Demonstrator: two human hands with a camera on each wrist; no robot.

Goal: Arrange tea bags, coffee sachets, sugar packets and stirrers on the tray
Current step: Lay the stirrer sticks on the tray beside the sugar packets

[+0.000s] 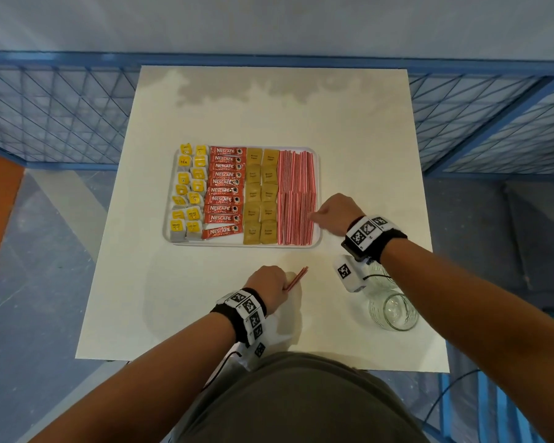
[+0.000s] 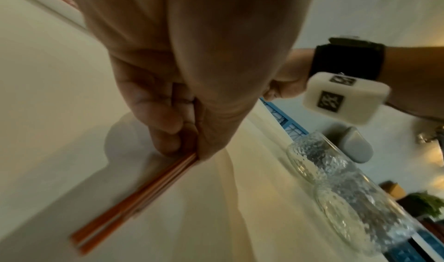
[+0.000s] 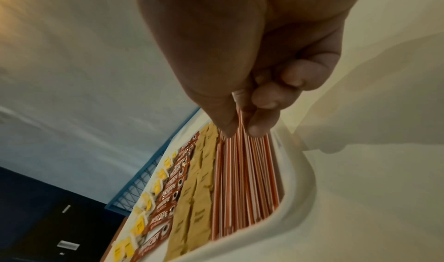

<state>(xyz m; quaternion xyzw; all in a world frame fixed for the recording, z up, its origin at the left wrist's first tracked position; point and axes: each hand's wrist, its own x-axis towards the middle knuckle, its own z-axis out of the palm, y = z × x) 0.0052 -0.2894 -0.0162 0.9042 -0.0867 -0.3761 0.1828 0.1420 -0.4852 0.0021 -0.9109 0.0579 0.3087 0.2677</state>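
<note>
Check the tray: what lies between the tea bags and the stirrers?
Between the tea bags and the stirrers lie a column of red coffee sachets, then two columns of brown sugar packets. The head view shows it best.

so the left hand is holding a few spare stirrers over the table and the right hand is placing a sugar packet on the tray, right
Not quite. The left hand does hold spare stirrers over the table, but the right hand is at the stirrers on the tray, not a sugar packet. The right wrist view shows its fingertips pinching a red-and-white stirrer.
</note>
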